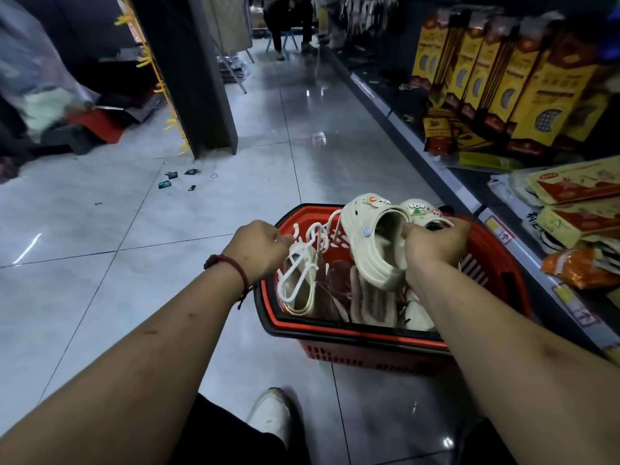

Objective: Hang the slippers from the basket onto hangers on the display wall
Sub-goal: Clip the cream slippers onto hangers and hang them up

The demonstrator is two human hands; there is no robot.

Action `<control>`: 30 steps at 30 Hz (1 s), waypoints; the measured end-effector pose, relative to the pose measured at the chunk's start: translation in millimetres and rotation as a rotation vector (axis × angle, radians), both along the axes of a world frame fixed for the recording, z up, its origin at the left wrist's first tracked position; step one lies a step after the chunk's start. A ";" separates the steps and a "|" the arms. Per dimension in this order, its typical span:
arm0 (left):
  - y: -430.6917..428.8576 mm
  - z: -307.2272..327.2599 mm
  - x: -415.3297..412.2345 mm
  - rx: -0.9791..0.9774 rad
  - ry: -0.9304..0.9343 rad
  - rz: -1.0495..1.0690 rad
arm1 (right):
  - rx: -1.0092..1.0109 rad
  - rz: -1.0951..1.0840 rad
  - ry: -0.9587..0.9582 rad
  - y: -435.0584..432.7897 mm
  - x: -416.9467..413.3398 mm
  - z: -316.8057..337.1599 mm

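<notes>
Item: cream slippers (375,239), one pair, held above the far right corner of the red basket (352,337), which stood on the floor (134,229). Right hand (432,245) gripped the pair at the openings. Left hand (260,250) was curled round white hangers (302,260) over the basket's left edge. The pair lay just right of the hangers, toes tipped up and away, heels low. Judged: hangers must cross rightward. Further slippers (369,303) lay in the basket.

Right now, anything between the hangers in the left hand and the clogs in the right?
Nothing visible. The left hand grips white hangers over the red basket. The right hand holds the cream clogs lifted right beside them, with nothing in between.
</notes>
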State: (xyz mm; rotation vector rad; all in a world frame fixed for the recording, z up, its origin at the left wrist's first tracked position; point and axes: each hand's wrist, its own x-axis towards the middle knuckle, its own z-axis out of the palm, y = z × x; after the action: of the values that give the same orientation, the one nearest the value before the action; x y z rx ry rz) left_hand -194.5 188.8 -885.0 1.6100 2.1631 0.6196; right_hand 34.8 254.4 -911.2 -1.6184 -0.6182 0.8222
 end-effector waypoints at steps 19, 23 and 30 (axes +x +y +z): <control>-1.4 -0.1 -2.7 0.380 -0.035 0.085 | -0.010 0.040 0.014 -4.4 3.7 -2.2; -4.7 -4.3 6.0 0.253 0.172 -0.016 | 0.006 0.051 0.018 -2.6 3.2 -3.7; -4.3 -12.8 13.9 0.226 0.225 -0.050 | -0.003 0.047 0.008 -2.1 5.5 -4.3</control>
State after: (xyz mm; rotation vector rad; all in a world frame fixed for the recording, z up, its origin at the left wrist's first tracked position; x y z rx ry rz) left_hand -180.6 184.5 -897.7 1.9282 2.2688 0.7204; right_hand 40.3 252.3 -915.5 -1.6077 -0.6517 0.8632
